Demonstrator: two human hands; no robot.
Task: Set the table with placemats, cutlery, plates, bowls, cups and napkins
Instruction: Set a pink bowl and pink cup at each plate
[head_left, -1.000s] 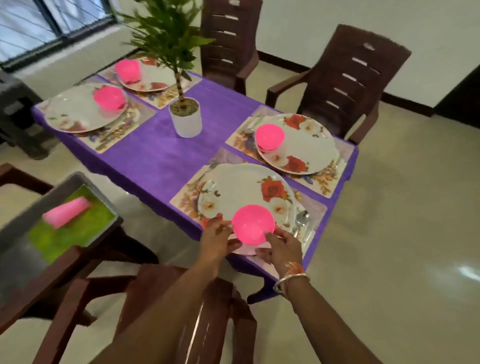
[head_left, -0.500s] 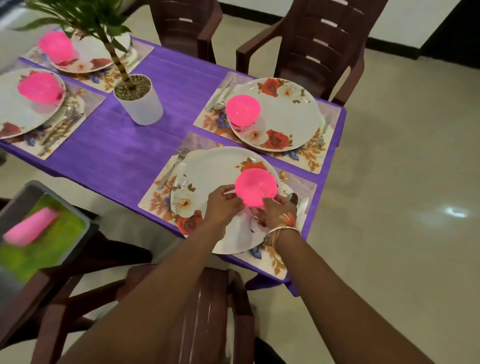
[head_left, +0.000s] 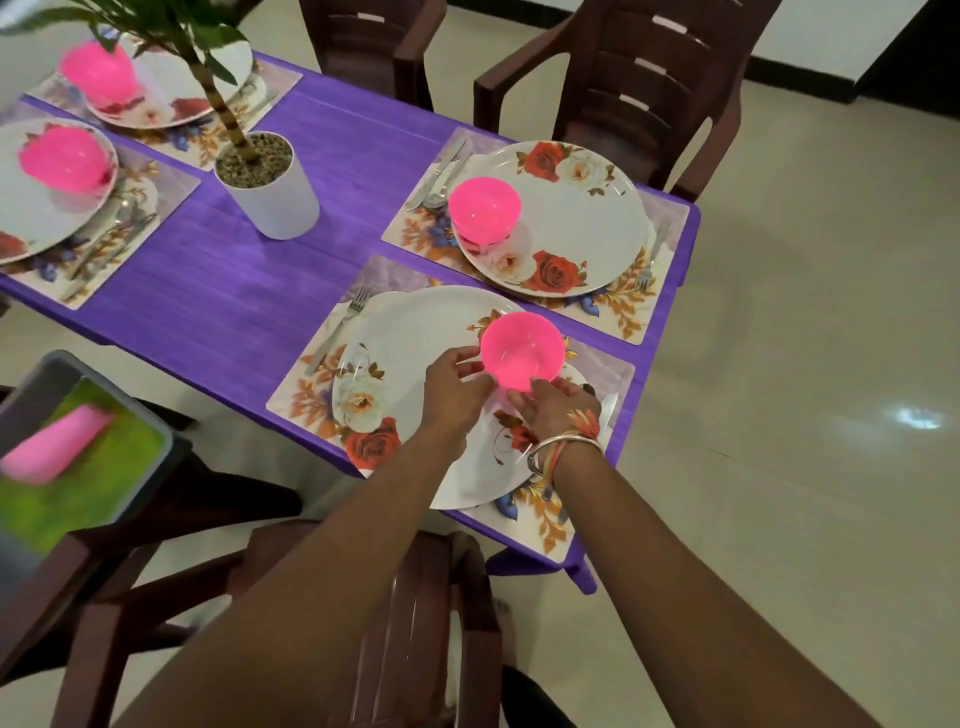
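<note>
A pink bowl (head_left: 522, 349) sits on the right part of the nearest floral plate (head_left: 405, 364), which lies on a floral placemat (head_left: 540, 525) on the purple table (head_left: 218, 291). My left hand (head_left: 457, 384) holds the bowl's left side with curled fingers. My right hand (head_left: 556, 405), with a bangle at the wrist, grips its near underside. A fork (head_left: 340, 327) lies left of the plate; a spoon by my right hand is partly hidden. Three other settings each carry a plate and a pink bowl (head_left: 484, 207).
A potted plant in a white pot (head_left: 270, 187) stands mid-table. Dark brown chairs (head_left: 639, 88) ring the table; one chair back (head_left: 405, 623) is right under my arms. At the left, a grey tray (head_left: 104, 467) with green lining holds a pink cup (head_left: 57, 447).
Both hands moved the pink bowl from the plate's near edge farther onto the plate's right side. My view has shifted closer over the table.
</note>
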